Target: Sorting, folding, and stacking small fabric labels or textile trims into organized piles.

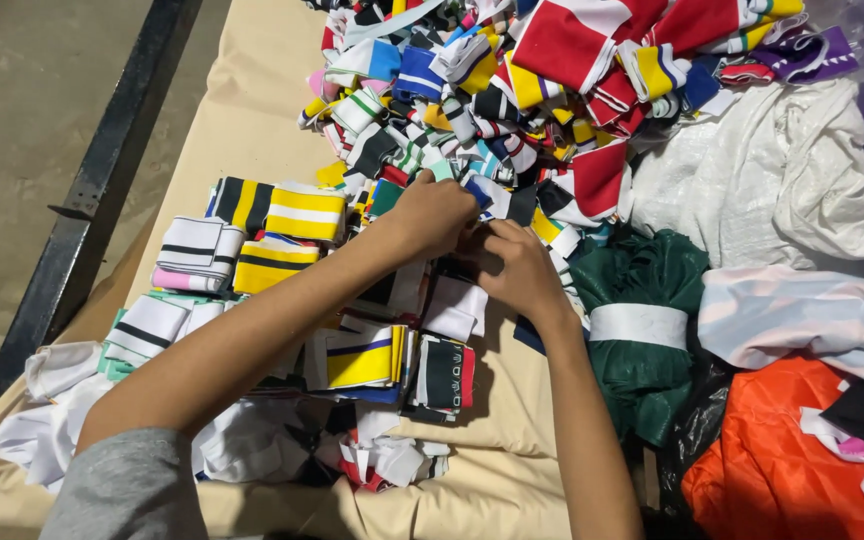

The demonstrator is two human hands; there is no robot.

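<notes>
Both hands meet at the near edge of the heap: my left hand (pixel 434 212) is curled shut, knuckles up, fingers dug into the loose striped knit strips (pixel 472 120), and my right hand (pixel 518 268) is closed just beside it, pinching at the same spot. Exactly which strip they grip I cannot tell, because the fingers cover it, but it sits right between the two hands where the jumble thins out.

Moving outward, folded pieces lie just below my wrists: a yellow one with a dark stripe (pixel 360 360), a black one with red and white edges (pixel 444 373). Further left I see neat stacks grouped by colour, yellow-and-black ones (pixel 304 213), white ones with a black stripe (pixel 194 247), so like seems to go with like.

To my right rests a rolled green bundle (pixel 642 300) bound by a white band, keeping it tight. Beyond it lie a white sack (pixel 782 180) and orange cloth (pixel 772 460). Everything rests on the table's beige cover (pixel 242 110), with a dark metal rail (pixel 102 170) along its left side.
</notes>
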